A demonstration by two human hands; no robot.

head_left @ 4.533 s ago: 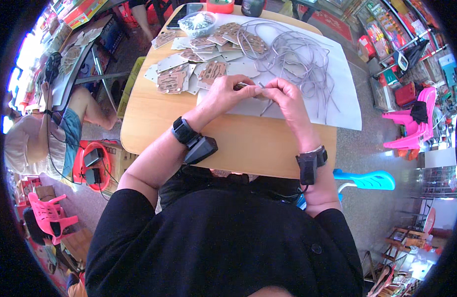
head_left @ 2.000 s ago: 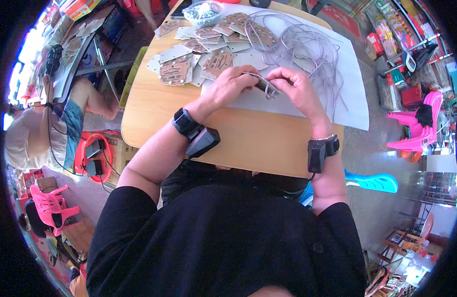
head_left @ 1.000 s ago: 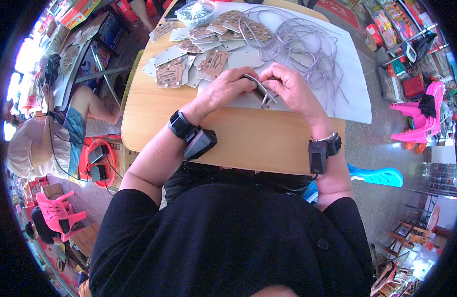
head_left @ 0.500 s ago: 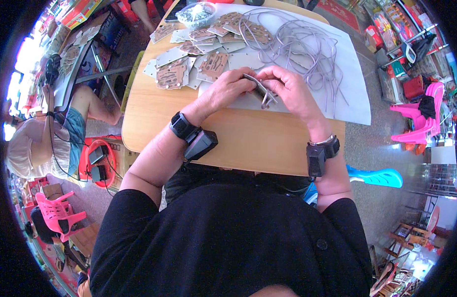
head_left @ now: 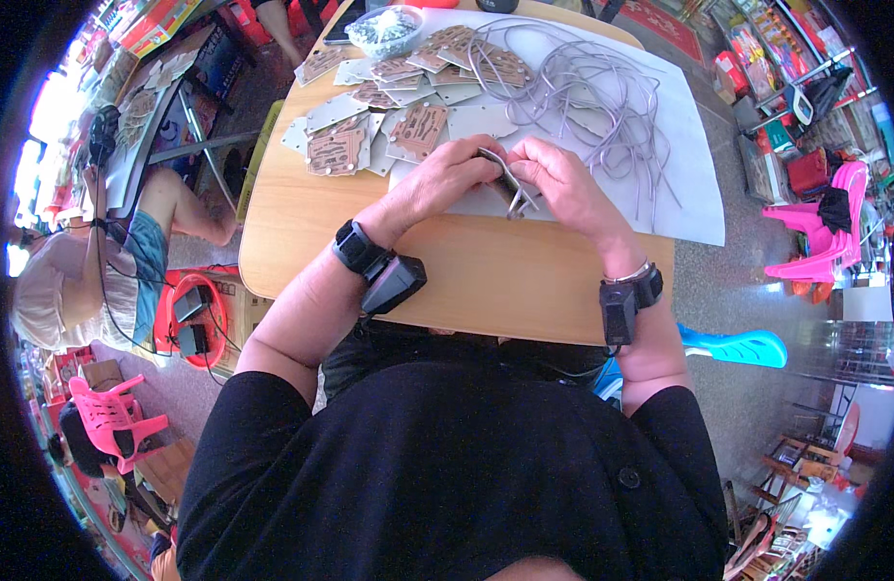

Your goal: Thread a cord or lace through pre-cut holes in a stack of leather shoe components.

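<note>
While a thin board (head_left: 506,185) is being clamped above the table (head_left: 447,276) by the left hand (head_left: 441,180), probably for steadiness, the right hand (head_left: 565,185) is being held beside it, fingertips together, contents hidden.

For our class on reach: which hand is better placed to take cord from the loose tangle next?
Probably the right hand: the grey cords lie just beyond it. The left hand is farther from them and grips a flat piece.
</note>
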